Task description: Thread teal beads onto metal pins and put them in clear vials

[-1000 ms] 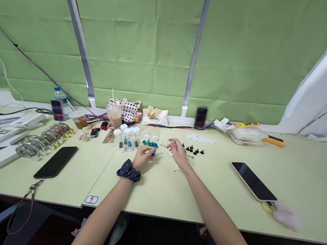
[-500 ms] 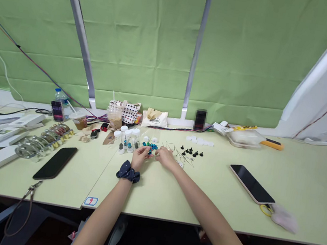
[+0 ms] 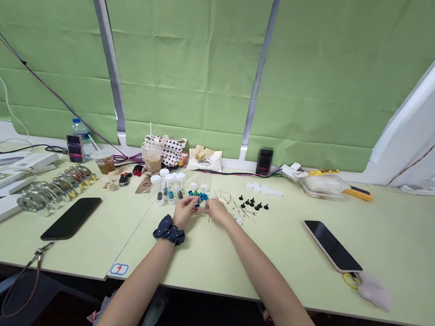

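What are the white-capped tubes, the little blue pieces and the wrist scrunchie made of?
White-capped tubes: probably clear plastic, though glass is possible; things inside show through. Blue pieces: glints suggest glossy metal or plastic; too small to be sure. Scrunchie: seemingly soft, matte fabric, judging by its gathered folds.

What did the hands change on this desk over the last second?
The right hand moved left, close to the left hand, and curled; whether it grips anything is too small to tell. The left hand stays near the blue pieces; the white-capped vials stand as before.
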Motion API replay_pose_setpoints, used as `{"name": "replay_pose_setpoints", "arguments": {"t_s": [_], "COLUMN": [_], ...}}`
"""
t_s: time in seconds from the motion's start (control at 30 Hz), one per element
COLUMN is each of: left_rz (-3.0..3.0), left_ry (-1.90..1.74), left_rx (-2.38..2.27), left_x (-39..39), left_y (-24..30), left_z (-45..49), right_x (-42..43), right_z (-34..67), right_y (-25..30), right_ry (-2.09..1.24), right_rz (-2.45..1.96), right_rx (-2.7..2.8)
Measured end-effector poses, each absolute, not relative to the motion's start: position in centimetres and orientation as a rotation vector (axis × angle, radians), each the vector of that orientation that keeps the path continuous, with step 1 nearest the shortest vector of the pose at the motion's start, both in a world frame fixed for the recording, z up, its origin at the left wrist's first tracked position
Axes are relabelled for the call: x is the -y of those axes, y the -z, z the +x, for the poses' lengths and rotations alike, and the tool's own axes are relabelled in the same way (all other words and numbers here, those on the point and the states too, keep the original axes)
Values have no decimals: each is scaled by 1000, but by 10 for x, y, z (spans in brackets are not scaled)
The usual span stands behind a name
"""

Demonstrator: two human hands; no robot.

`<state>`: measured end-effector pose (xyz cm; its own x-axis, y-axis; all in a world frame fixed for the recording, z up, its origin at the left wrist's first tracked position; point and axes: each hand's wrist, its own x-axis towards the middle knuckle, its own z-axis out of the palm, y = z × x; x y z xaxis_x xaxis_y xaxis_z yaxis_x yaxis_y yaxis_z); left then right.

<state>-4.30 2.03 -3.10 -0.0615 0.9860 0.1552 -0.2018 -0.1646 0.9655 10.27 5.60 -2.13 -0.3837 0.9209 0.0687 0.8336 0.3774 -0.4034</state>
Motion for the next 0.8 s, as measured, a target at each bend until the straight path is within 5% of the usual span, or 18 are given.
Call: {"name": "replay_pose_setpoints", "arguments": {"t_s": [0.33, 0.57, 0.8], "left_rz": [1163, 1156, 1156], "left_ry": [-1445, -1434, -1422], "left_rx": [-1022, -1006, -1010], "left_x": [-22, -22, -22], "left_y": [32, 33, 35], "left_z": [-43, -43, -43], "right_x": [-55, -47, -39], "right_z": [120, 189, 239], "right_y": [18, 1, -3], "right_ry": [-672, -1191, -1182], "right_rz": [-1358, -1058, -1049], "right_rx": [2134, 1644, 1317]}}
